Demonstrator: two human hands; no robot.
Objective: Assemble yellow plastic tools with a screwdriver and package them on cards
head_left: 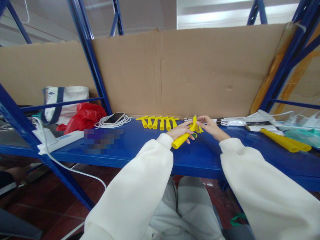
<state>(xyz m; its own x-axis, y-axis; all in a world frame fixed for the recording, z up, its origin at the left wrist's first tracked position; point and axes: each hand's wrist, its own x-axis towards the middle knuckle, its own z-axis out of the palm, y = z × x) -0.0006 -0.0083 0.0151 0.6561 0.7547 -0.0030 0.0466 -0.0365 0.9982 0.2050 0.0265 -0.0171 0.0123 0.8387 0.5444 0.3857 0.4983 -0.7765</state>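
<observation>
Presently, from my remote seat, I have the left hand (179, 131) closed around a yellow tube (180, 142), holding it over the blue tabletop (145, 141), a little right of the middle of my view. Its round end points down and to the left, toward the near edge of the table; its long axis slants from there up and to the right, passing under the fingers toward the right hand (211, 129). At that far end I see a folded yellow part (194, 124) standing up with a pointed tip; whether it is one piece with the tube, the fingers hide too much for me to tell. The right thumb and fingers are bent narrowly at this part, though I cannot tell whether they grip it.

Behind and to the left of the hands, I count six yellow pieces (155, 124) in a row before the cardboard panel (200, 73), round ends facing the near side. Over on the right, two tapered yellow lengths (280, 140) lie side by side, wide ends toward the near right. Farther left, I make out a phone (116, 118) on a coiled white cable (103, 124).
</observation>
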